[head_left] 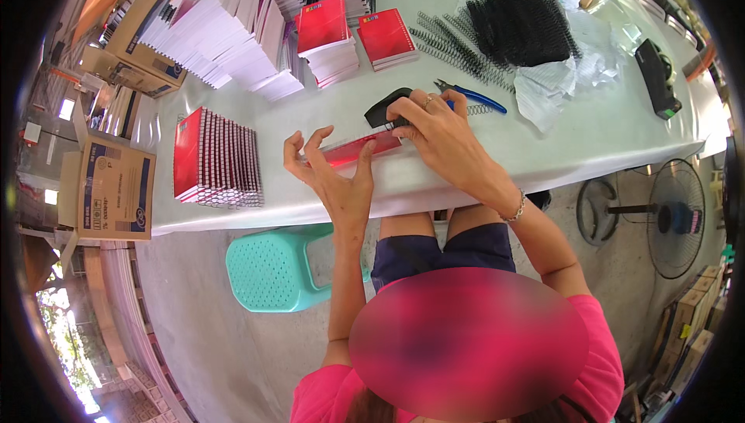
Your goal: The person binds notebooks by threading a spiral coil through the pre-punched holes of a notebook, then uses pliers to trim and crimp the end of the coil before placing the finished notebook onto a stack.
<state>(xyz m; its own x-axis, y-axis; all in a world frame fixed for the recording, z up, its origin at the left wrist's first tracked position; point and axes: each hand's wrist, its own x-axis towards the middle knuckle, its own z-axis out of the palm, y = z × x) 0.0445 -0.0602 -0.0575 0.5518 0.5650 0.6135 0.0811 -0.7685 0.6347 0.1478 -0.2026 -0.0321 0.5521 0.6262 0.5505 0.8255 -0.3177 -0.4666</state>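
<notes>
A red spiral notebook (358, 148) is held at a tilt over the near part of the table, its long edge running left to right. My left hand (339, 188) grips its left end, with the thumb on the red cover and the fingers curved over the far side. At the other end, my right hand (448, 140) has its fingers bent and pinched at the notebook's corner. Just beyond that hand lies a smooth black object (382, 109), partly hidden by the fingers. Blue-handled cutting pliers (483, 100) rest beside the right knuckles, with a loose wire coil (479, 110) alongside.
Coil-bound red notebooks (216, 157) are stacked at left. Beyond stand red-covered stacks (322, 23) and tall paper piles (233, 27). Black coils (520, 27) lie on crumpled paper (547, 89) at far right, near a black tape dispenser (658, 78). A green stool (272, 272) and fan (673, 217) flank me.
</notes>
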